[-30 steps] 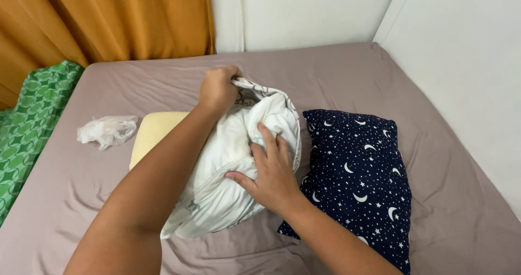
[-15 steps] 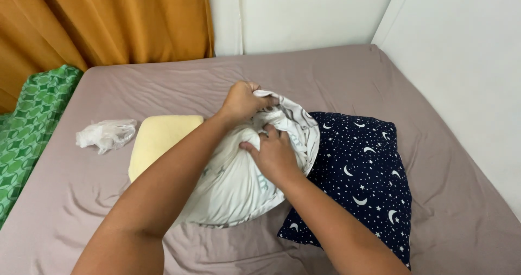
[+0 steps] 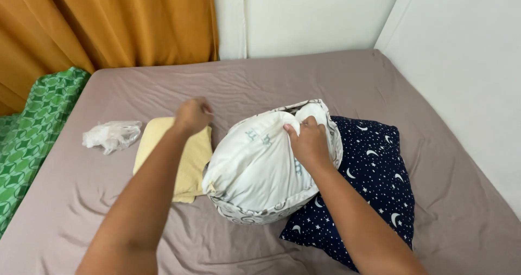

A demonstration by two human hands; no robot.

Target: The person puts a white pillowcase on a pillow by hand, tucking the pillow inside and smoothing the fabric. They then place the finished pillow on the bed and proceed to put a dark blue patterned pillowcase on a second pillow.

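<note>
On taupe-sheeted bed [image 3: 271, 85] by orange curtain [image 3: 108, 25], right hand [image 3: 306, 142] gripping white pillow [image 3: 260, 172], left hand [image 3: 191, 116] loosely fisted.

The pillow [image 3: 255, 166] is white with faint teal markings, and its cover [image 3: 325, 124] shows a grey swirl print along the edge. Right of it lies a cushion [image 3: 363, 193] in dark navy — scattered with white stars and crescent moons. To the left, a folded cloth [image 3: 187, 164] is pale yellow and a crumpled bag [image 3: 111, 135] translucent white. The bed sheet [image 3: 260, 85] is plain greyish mauve. At far left, a green fabric [image 3: 32, 134] carries a geometric pattern — the curtain [image 3: 108, 23] above is mustard orange.
</note>
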